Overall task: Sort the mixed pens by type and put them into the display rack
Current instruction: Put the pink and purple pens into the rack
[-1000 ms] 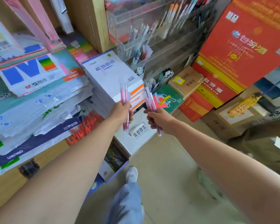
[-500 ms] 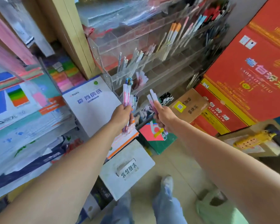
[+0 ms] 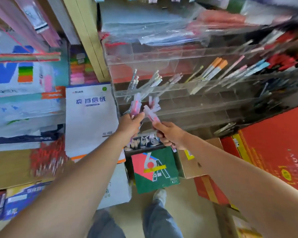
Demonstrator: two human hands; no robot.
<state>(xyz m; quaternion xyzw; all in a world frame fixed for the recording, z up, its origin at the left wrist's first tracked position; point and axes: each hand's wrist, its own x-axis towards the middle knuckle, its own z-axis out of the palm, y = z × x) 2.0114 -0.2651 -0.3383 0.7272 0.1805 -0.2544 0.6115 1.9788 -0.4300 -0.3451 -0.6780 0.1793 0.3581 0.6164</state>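
This is a stationery shop, crowded with stock. A clear tiered display rack [image 3: 179, 103] holds pens [image 3: 213, 67] grouped by compartment, their caps orange, pink, blue and red (the far right end is too blurred to make out). Plastic-wrapped packs [image 3: 162, 26] lie on top of it. To the left, past a wooden upright [image 3: 86, 40], wrapped reams of paper [image 3: 24, 109] are stacked high, with a white paper pack [image 3: 91, 121] printed in blue characters beside them and a pile of coloured sheets [image 3: 79, 69] behind. Boxed goods crowd the floor: red cartons [image 3: 273, 152], a brown cardboard box [image 3: 193, 167] and a green box [image 3: 155, 170].
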